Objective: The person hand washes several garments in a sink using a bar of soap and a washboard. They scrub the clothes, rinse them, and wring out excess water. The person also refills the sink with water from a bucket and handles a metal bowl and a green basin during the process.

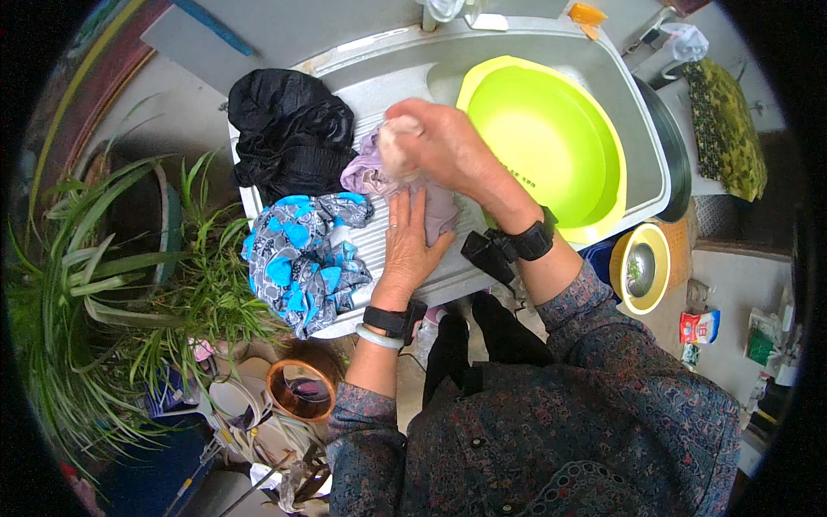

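Note:
My left hand [410, 249] lies flat on a mauve cloth garment [442, 210], its thumb spread and fingertips pressing the fabric. Just beyond it, my right hand [442, 142] is closed around a pale, bunched piece [397, 139]; blur hides whether this is cloth or soap. The lilac part of the garment is gathered beneath that fist. All of this rests on the ridged washboard side [375, 242] of a laundry sink. To the left sit a heap of black fabric [287, 129] and a crumpled grey-and-blue patterned garment [291, 252].
A lime-green basin [536, 142] stands in the sink bowl [646, 168], right of my hands. A tap [429, 18] rises at the back edge. Long-leaved potted plants [123, 284] crowd the left. On the floor are a brown pot [302, 391] and a yellow basin [659, 258].

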Tool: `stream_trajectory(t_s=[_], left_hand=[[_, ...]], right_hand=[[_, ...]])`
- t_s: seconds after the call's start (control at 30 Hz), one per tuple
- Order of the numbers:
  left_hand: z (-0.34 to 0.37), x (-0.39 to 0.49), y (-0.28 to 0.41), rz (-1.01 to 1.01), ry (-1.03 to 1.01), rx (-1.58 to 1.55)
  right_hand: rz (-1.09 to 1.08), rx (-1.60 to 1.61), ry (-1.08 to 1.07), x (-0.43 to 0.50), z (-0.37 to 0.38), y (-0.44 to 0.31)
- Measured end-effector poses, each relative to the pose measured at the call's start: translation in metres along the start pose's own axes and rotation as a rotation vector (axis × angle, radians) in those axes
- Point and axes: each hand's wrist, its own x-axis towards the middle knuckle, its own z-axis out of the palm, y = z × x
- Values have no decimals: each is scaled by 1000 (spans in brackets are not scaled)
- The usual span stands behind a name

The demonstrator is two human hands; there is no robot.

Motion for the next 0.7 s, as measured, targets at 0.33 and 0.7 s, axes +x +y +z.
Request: stream_trajectory(t_s=[0.33, 0.7], left_hand=[[-56, -44, -47, -448, 520, -1828], [-113, -41, -29, -617, 517, -410]], right_hand=[[-97, -51, -581, -34, 35, 34], [-9, -476, -391, 32, 60, 138]])
